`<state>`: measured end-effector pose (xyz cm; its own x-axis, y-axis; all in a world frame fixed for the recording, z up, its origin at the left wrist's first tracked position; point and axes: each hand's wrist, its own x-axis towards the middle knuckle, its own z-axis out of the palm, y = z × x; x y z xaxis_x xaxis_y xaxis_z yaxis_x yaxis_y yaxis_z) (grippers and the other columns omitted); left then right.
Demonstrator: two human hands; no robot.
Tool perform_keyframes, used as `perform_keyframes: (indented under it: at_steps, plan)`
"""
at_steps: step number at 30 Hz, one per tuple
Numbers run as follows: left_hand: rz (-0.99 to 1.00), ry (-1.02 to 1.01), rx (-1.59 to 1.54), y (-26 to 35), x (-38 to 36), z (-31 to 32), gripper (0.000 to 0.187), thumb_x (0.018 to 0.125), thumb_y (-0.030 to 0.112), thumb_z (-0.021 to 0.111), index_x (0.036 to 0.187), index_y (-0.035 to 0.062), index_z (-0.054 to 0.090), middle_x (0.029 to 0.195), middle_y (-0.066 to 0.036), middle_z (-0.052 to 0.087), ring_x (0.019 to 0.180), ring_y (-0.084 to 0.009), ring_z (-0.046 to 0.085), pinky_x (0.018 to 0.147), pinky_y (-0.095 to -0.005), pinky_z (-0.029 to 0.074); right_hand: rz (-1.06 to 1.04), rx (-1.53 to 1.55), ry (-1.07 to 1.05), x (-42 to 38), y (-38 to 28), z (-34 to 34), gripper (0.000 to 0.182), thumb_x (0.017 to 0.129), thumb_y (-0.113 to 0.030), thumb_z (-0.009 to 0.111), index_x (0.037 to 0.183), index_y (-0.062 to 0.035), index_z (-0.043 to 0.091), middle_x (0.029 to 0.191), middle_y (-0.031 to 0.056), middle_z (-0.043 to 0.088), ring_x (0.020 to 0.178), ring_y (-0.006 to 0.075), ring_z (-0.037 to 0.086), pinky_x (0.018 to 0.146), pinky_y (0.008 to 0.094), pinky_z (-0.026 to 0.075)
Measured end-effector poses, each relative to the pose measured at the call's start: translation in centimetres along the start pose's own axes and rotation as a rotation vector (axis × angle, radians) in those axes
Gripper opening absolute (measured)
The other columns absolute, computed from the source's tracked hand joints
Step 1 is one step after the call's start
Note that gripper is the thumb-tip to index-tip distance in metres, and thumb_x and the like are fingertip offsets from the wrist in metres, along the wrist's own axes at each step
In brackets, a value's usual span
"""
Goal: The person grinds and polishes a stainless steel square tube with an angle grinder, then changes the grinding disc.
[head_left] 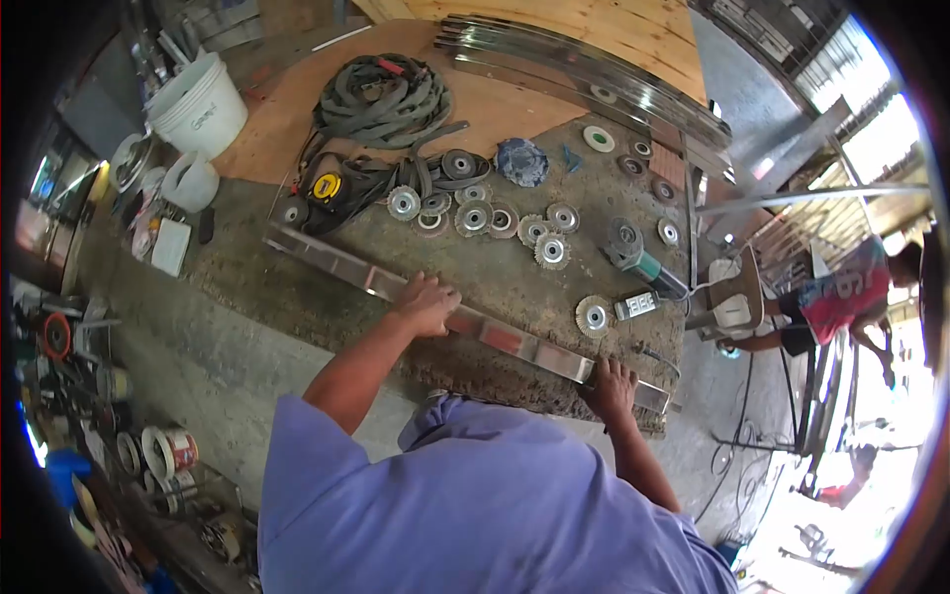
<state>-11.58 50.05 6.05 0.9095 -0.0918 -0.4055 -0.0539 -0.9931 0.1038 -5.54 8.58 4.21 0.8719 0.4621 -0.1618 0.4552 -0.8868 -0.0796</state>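
Observation:
A long shiny metal bar, perhaps a square tube, lies slantwise along the near edge of the worktable. My left hand grips it near the middle, fingers curled over its top. Farther right, my right hand is closed around the same bar near its right end. Beyond the right hand lie a flap disc, a white power strip and a green angle grinder. The undersides of both hands are hidden.
Several abrasive discs lie across the table, near a yellow tape measure and coiled straps or hose. Metal lengths are stacked at the back. White buckets stand left. Another person is at the right.

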Motion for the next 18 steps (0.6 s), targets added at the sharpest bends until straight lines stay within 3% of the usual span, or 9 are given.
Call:
perform_keyframes:
  at_steps: [2,3,7,11,13,18]
  plan:
    - [0.108,0.056,0.088,-0.1,-0.5,0.8,0.064,0.072,0.047,0.083,0.123,0.0153,0.061,0.127,-0.007,0.064,0.123,-0.0329,0.056,0.106,-0.0539,0.037,0.104,-0.011,-0.16,1.1,0.0,-0.2,0.056,0.073,-0.039,0.081,0.117,-0.011,0.06,0.117,0.0156,0.062,0.116,0.0375,0.056,0.104,0.0535,0.037]
    - [0.125,0.057,0.057,-0.1,-1.2,0.7,0.065,0.073,0.049,0.081,0.124,0.014,0.061,0.129,-0.007,0.063,0.123,-0.0326,0.055,0.106,-0.0532,0.037,0.073,0.012,-0.102,0.9,0.4,0.2,0.05,0.071,-0.039,0.082,0.106,-0.011,0.061,0.109,0.0145,0.064,0.111,0.0375,0.057,0.103,0.0519,0.038]
    - [0.163,0.079,-0.072,-1.0,-3.6,3.5,0.067,0.076,0.054,0.076,0.126,0.0119,0.061,0.129,-0.009,0.062,0.121,-0.032,0.056,0.105,-0.0515,0.039,0.004,0.016,-0.032,-0.3,-0.1,0.8,0.047,0.072,-0.038,0.076,0.109,-0.0112,0.064,0.108,0.0147,0.064,0.112,0.0355,0.057,0.106,0.0489,0.035]
    - [0.196,0.103,-0.067,-1.5,-3.6,4.7,0.067,0.075,0.059,0.075,0.121,0.0119,0.062,0.119,-0.009,0.064,0.113,-0.0309,0.058,0.098,-0.0498,0.042,0.101,-0.028,-0.043,-0.3,-1.5,0.8,0.052,0.07,-0.039,0.078,0.112,-0.0109,0.063,0.112,0.0156,0.064,0.117,0.0352,0.056,0.108,0.0488,0.034]
    - [0.248,0.205,-0.071,-1.7,-3.5,6.2,0.067,0.075,0.062,0.074,0.117,0.0113,0.063,0.113,-0.009,0.065,0.109,-0.0299,0.059,0.094,-0.0484,0.043,0.091,-0.045,-0.046,0.1,-0.8,1.7,0.063,0.065,-0.044,0.083,0.113,-0.0092,0.063,0.114,0.0164,0.062,0.118,0.0357,0.055,0.108,0.0477,0.034]
    - [0.278,0.334,-0.114,-2.0,-3.5,6.5,0.067,0.075,0.067,0.07,0.109,0.0099,0.065,0.105,-0.009,0.066,0.101,-0.029,0.061,0.087,-0.0465,0.046,0.157,-0.076,-0.147,0.6,-1.0,1.9,0.063,0.07,-0.044,0.079,0.12,-0.0088,0.061,0.119,0.0183,0.062,0.121,0.0363,0.055,0.11,0.0484,0.033]
